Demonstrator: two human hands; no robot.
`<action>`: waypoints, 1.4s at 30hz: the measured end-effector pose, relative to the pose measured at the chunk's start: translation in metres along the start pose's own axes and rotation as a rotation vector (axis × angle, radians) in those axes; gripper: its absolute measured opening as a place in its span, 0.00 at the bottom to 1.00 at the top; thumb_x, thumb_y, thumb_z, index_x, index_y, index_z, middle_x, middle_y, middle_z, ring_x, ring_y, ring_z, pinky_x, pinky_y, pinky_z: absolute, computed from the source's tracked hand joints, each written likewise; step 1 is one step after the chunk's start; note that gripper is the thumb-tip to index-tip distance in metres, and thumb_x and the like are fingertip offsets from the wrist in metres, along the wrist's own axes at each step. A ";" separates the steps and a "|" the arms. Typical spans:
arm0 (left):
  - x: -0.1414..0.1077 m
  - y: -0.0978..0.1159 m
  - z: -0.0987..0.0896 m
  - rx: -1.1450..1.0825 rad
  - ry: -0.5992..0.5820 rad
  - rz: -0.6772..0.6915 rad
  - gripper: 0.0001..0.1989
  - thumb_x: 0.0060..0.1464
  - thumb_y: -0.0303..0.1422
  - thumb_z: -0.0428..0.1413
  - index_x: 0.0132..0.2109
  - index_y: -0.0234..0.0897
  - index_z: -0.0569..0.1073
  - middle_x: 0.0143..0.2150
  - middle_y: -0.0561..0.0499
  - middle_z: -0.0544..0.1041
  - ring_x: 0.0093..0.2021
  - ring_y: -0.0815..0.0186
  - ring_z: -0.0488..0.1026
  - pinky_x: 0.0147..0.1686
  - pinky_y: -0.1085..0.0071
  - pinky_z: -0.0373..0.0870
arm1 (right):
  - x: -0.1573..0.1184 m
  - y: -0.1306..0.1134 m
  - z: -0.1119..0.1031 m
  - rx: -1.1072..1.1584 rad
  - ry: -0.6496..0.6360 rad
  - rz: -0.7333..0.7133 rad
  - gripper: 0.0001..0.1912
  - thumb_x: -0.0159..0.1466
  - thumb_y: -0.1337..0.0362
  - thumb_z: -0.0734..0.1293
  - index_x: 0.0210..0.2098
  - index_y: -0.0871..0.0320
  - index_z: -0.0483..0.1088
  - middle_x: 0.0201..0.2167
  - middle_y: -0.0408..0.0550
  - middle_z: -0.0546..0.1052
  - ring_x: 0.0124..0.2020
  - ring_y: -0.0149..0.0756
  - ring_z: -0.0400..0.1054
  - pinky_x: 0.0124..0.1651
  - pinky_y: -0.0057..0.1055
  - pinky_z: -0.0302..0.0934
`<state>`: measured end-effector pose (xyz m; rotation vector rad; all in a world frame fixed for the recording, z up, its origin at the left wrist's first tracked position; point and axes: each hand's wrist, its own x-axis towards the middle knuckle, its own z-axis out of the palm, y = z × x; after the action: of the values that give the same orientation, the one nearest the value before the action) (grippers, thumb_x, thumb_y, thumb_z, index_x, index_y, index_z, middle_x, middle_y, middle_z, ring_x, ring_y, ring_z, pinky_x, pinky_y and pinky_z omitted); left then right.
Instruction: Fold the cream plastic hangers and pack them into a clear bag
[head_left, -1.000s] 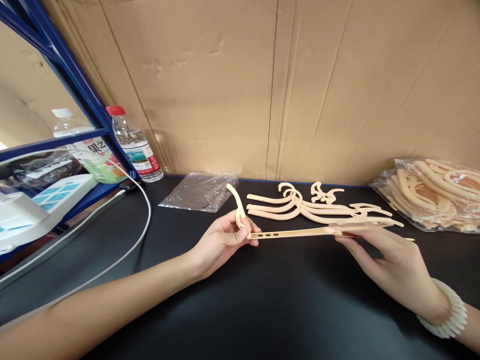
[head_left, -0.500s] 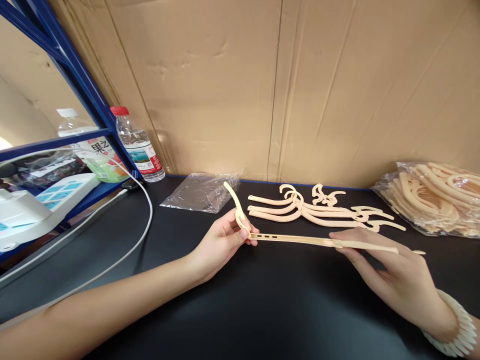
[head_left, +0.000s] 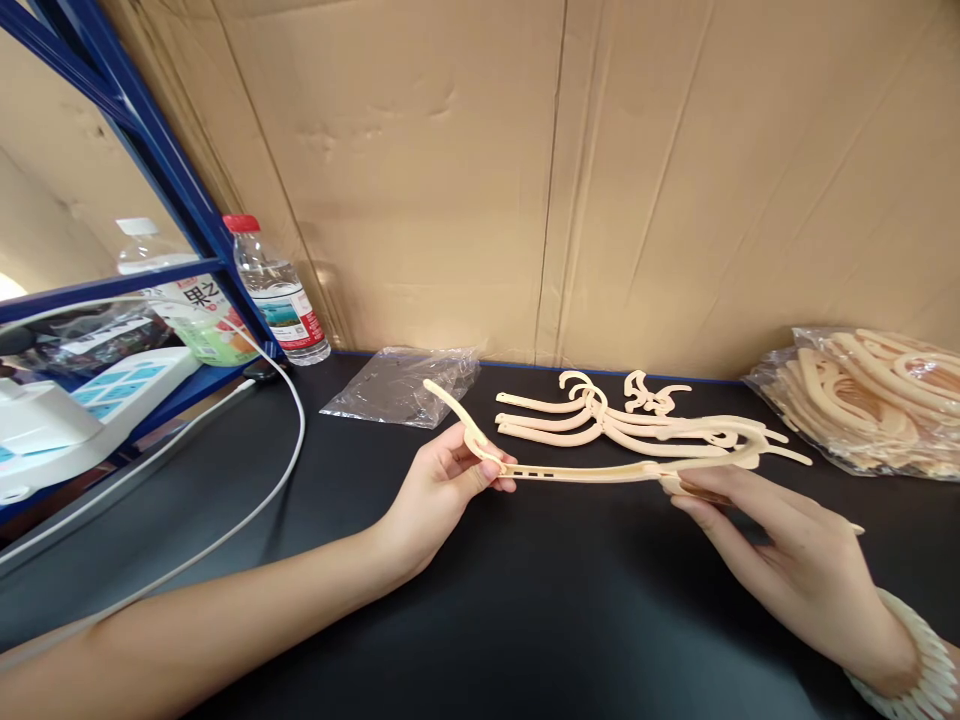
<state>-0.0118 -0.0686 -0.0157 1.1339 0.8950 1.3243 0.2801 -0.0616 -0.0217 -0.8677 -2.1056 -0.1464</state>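
Observation:
A beige plastic hanger (head_left: 577, 473) spans the space between my hands, its slotted bar seen nearly edge-on. My left hand (head_left: 450, 485) pinches its left end, where a small curved hook piece (head_left: 450, 405) sticks up to the left. My right hand (head_left: 780, 560) grips the hanger near its middle joint, and a large curved hook (head_left: 720, 462) reaches out above the fingers. Behind lie several beige hanger arms (head_left: 551, 436) in a row, with small loose hook pieces (head_left: 656, 396) beyond them.
A flat clear plastic bag (head_left: 405, 385) lies behind my left hand. At the right is a bag of more hanger parts (head_left: 877, 400). A red-capped bottle (head_left: 277, 290), a blue shelf frame (head_left: 187, 205), a power strip (head_left: 127, 395) and white cables are on the left.
The held hanger has rotated about its long axis. Its large hook now rises above my right hand, and the small hook at the left leans further left.

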 end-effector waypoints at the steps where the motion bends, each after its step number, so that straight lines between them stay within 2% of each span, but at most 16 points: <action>1: 0.000 -0.001 0.000 -0.005 0.007 0.008 0.10 0.49 0.32 0.66 0.31 0.35 0.72 0.33 0.51 0.78 0.31 0.68 0.75 0.37 0.69 0.70 | 0.000 0.001 0.000 -0.003 -0.001 0.013 0.09 0.66 0.66 0.64 0.47 0.52 0.69 0.37 0.45 0.80 0.33 0.38 0.77 0.41 0.31 0.73; 8: -0.001 0.001 0.002 -0.003 0.028 -0.016 0.09 0.47 0.33 0.67 0.31 0.34 0.75 0.35 0.50 0.78 0.33 0.67 0.77 0.38 0.70 0.72 | 0.001 0.001 0.002 0.031 -0.008 0.130 0.09 0.67 0.64 0.64 0.47 0.53 0.69 0.40 0.46 0.79 0.34 0.36 0.77 0.36 0.27 0.73; 12: -0.003 0.006 0.006 -0.007 0.055 -0.046 0.08 0.48 0.31 0.66 0.31 0.34 0.75 0.33 0.52 0.76 0.33 0.66 0.76 0.37 0.70 0.70 | 0.000 0.005 0.002 0.050 -0.029 0.216 0.10 0.67 0.63 0.63 0.48 0.52 0.68 0.41 0.46 0.77 0.34 0.34 0.76 0.35 0.26 0.73; 15: -0.003 0.009 0.007 0.006 0.161 0.016 0.06 0.47 0.30 0.64 0.29 0.33 0.74 0.30 0.52 0.74 0.31 0.68 0.73 0.36 0.71 0.69 | 0.001 0.010 0.003 0.045 -0.016 0.239 0.10 0.67 0.63 0.63 0.48 0.53 0.69 0.43 0.46 0.77 0.36 0.34 0.76 0.36 0.25 0.73; 19: 0.000 0.012 0.000 0.019 0.414 0.127 0.06 0.45 0.28 0.60 0.32 0.37 0.70 0.29 0.54 0.75 0.31 0.67 0.70 0.36 0.69 0.66 | 0.006 0.012 0.002 0.059 -0.055 0.219 0.09 0.67 0.65 0.63 0.46 0.53 0.69 0.41 0.46 0.77 0.39 0.35 0.74 0.39 0.27 0.72; 22: 0.002 0.011 -0.009 0.201 0.568 0.247 0.12 0.43 0.27 0.60 0.37 0.40 0.68 0.36 0.55 0.74 0.36 0.66 0.69 0.39 0.69 0.65 | 0.009 0.013 0.002 0.076 -0.093 0.225 0.09 0.68 0.66 0.62 0.46 0.53 0.69 0.41 0.45 0.77 0.41 0.35 0.73 0.43 0.29 0.71; 24: 0.002 0.011 -0.013 0.398 0.586 0.357 0.14 0.44 0.28 0.61 0.40 0.42 0.69 0.43 0.54 0.72 0.43 0.64 0.68 0.43 0.68 0.64 | 0.010 0.014 0.001 0.092 -0.123 0.243 0.09 0.68 0.66 0.62 0.46 0.53 0.70 0.41 0.45 0.76 0.41 0.35 0.72 0.43 0.30 0.71; 26: -0.001 0.010 -0.014 0.562 0.553 0.438 0.15 0.47 0.28 0.59 0.43 0.43 0.67 0.47 0.53 0.70 0.50 0.61 0.66 0.46 0.66 0.63 | 0.010 0.014 0.002 0.104 -0.156 0.260 0.09 0.68 0.65 0.61 0.46 0.53 0.70 0.40 0.45 0.76 0.40 0.35 0.72 0.42 0.31 0.70; 28: -0.006 0.010 -0.011 0.709 0.461 0.510 0.13 0.51 0.27 0.57 0.44 0.43 0.66 0.48 0.52 0.69 0.53 0.59 0.66 0.49 0.64 0.62 | 0.010 0.015 0.002 0.112 -0.189 0.276 0.09 0.68 0.65 0.61 0.45 0.53 0.70 0.40 0.46 0.76 0.39 0.36 0.72 0.42 0.32 0.70; 29: -0.009 0.011 -0.008 0.797 0.368 0.549 0.12 0.53 0.26 0.55 0.44 0.43 0.65 0.48 0.51 0.69 0.54 0.59 0.65 0.51 0.63 0.61 | 0.010 0.015 0.002 0.113 -0.201 0.283 0.09 0.68 0.65 0.61 0.45 0.53 0.70 0.40 0.46 0.75 0.39 0.36 0.72 0.42 0.33 0.69; 31: -0.015 0.011 -0.002 1.010 0.096 0.600 0.13 0.55 0.24 0.52 0.46 0.43 0.65 0.51 0.49 0.69 0.55 0.58 0.65 0.53 0.60 0.61 | 0.009 0.015 0.002 0.111 -0.219 0.295 0.08 0.68 0.65 0.61 0.45 0.53 0.70 0.39 0.47 0.75 0.38 0.37 0.71 0.41 0.34 0.69; 33: -0.021 0.010 0.004 1.197 -0.196 0.596 0.16 0.55 0.23 0.50 0.50 0.42 0.65 0.56 0.46 0.68 0.57 0.56 0.63 0.55 0.57 0.60 | 0.009 0.014 0.002 0.102 -0.237 0.300 0.08 0.67 0.65 0.62 0.44 0.53 0.71 0.37 0.46 0.75 0.38 0.38 0.70 0.41 0.36 0.68; 35: -0.025 0.009 0.009 1.304 -0.382 0.566 0.20 0.55 0.22 0.49 0.53 0.42 0.64 0.61 0.44 0.66 0.60 0.55 0.61 0.57 0.55 0.60 | 0.008 0.013 0.002 0.101 -0.262 0.301 0.07 0.67 0.65 0.62 0.41 0.53 0.71 0.36 0.46 0.75 0.38 0.38 0.70 0.41 0.36 0.67; 38: -0.027 0.009 0.010 1.354 -0.477 0.526 0.20 0.56 0.22 0.48 0.55 0.41 0.64 0.61 0.46 0.67 0.60 0.56 0.61 0.57 0.56 0.60 | 0.007 0.010 0.002 0.117 -0.301 0.315 0.06 0.66 0.66 0.62 0.38 0.54 0.71 0.34 0.46 0.74 0.36 0.38 0.69 0.40 0.37 0.66; 42: -0.026 0.008 0.009 1.337 -0.462 0.507 0.17 0.56 0.23 0.48 0.52 0.40 0.65 0.59 0.47 0.69 0.57 0.57 0.63 0.55 0.58 0.62 | 0.007 0.007 0.003 0.148 -0.370 0.346 0.07 0.65 0.65 0.61 0.34 0.55 0.70 0.34 0.47 0.74 0.36 0.37 0.69 0.40 0.36 0.65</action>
<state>-0.0077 -0.0963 -0.0088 2.6993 1.1775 0.6251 0.2794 -0.0510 -0.0196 -1.2238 -2.2235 0.3731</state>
